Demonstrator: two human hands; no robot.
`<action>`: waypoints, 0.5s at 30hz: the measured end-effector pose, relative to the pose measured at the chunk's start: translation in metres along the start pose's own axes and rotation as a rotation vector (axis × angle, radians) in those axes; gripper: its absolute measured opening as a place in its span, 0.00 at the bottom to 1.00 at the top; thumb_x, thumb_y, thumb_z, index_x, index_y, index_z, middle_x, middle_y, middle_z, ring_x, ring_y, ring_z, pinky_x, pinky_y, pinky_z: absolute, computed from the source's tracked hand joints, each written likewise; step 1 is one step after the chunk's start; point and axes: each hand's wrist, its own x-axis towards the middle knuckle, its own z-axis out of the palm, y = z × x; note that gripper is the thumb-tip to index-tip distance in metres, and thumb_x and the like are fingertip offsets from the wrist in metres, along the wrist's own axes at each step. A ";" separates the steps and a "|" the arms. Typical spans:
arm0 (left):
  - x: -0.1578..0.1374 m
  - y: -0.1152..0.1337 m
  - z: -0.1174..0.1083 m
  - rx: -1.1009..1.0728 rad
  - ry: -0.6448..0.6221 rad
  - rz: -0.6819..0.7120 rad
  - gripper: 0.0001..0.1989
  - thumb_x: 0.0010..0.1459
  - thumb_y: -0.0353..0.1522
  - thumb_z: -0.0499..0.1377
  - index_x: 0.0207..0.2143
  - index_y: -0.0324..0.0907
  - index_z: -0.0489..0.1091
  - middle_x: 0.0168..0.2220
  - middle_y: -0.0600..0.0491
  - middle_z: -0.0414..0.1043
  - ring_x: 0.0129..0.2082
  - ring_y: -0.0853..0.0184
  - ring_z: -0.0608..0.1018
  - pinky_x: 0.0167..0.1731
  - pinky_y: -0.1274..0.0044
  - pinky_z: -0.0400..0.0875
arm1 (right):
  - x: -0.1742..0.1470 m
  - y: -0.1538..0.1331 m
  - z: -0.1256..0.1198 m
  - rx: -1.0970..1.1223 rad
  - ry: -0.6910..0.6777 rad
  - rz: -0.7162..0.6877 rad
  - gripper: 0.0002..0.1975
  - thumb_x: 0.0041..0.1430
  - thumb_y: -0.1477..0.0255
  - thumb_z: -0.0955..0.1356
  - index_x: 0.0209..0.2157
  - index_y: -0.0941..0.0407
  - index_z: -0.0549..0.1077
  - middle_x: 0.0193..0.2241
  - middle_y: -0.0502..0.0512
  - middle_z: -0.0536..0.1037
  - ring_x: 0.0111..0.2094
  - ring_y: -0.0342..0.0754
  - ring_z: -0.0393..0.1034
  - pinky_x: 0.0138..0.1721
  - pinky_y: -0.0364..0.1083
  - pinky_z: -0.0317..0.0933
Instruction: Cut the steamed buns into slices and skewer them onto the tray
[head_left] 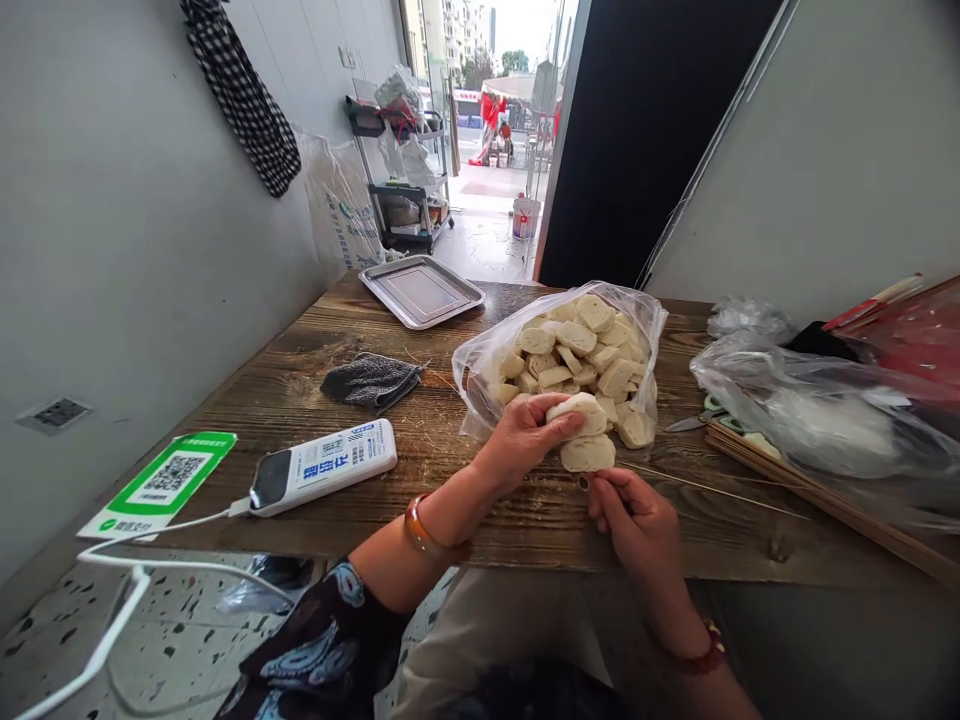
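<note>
Slices [588, 453] creamy-white, rounded; left hand [529, 432] pinches upper one; right hand [636, 515] curled, hold unclear.

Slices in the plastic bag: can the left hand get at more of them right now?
Probably yes: the left hand is close in front of the plastic bag, and the slices inside lie exposed. It holds a slice already, though, so may need freeing first.

We see creamy-white slices [589, 453], a dark-brown, wood-grained surface [720, 530], a speckled grey rag [371, 382], a green-and-white card [169, 480], an amber bangle [420, 524] and a black sleeve [307, 650] with pale-blue paisley.
</note>
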 end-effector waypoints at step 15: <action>-0.006 0.001 0.000 -0.041 -0.103 -0.081 0.24 0.50 0.48 0.69 0.38 0.36 0.78 0.32 0.49 0.77 0.31 0.67 0.74 0.32 0.77 0.68 | -0.006 -0.003 -0.006 -0.151 0.064 -0.110 0.11 0.63 0.63 0.70 0.29 0.54 0.76 0.17 0.44 0.73 0.16 0.41 0.64 0.20 0.40 0.59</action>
